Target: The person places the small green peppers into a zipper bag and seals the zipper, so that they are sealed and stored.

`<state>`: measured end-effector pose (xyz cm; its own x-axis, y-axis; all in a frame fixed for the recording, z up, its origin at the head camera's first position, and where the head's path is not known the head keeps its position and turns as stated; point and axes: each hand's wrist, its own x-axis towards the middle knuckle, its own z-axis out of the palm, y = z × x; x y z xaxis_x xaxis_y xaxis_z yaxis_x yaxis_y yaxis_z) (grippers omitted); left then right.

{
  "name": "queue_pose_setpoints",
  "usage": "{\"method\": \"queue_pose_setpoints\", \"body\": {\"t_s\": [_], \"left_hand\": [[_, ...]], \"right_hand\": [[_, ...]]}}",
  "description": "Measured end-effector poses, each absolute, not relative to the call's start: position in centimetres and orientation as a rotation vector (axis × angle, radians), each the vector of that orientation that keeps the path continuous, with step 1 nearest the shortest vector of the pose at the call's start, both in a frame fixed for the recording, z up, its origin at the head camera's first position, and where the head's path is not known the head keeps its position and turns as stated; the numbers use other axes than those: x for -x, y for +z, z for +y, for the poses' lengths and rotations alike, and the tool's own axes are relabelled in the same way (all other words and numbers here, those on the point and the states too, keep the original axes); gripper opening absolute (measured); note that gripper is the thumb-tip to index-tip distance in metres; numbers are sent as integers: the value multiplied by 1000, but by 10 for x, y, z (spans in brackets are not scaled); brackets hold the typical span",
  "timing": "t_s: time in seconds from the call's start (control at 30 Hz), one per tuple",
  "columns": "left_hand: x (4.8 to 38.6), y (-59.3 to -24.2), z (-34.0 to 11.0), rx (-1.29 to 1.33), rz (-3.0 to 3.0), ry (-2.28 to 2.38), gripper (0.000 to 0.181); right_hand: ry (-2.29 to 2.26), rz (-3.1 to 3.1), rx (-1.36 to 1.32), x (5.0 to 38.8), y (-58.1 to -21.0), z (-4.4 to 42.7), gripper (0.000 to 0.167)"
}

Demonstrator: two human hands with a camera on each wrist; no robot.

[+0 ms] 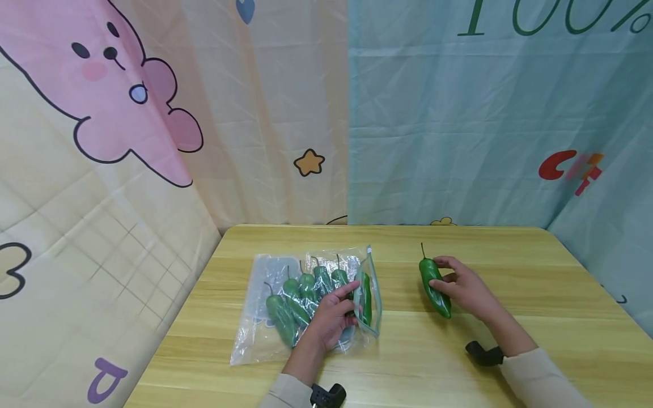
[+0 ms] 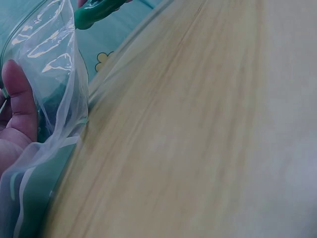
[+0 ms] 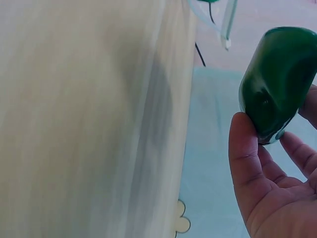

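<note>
A clear zip bag [image 1: 245, 334] lies on the table with several green chili peppers [image 1: 281, 317] inside, their stems pointing away. Its mouth gapes on the right side, with one pepper [image 1: 367, 300] just within. My left hand [image 1: 331, 320] lies over the bag and holds the rim of the mouth, index finger stretched out along it. In the left wrist view the thumb [image 2: 21, 96] lies against the clear film. To the right of the bag, my right hand [image 1: 464, 286] pinches another green chili pepper [image 1: 432, 283] between thumb and fingers, stem pointing away.
The wooden table [image 1: 408, 362] ends at a patterned curtain [image 1: 275, 113] behind it and another at the left. Each wrist wears a black camera band [image 1: 483, 354].
</note>
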<state>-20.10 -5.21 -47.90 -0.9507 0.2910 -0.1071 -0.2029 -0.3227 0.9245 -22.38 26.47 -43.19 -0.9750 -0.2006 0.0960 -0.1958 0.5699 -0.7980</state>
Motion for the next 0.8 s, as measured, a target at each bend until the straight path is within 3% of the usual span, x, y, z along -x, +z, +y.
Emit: {"method": "queue_pose_setpoints", "body": {"t_s": [0.8], "left_hand": [[200, -477, -52, -88, 1603, 2325, 55]], "right_hand": [[-1345, 2773, 441, 231, -432, 217, 54]]}}
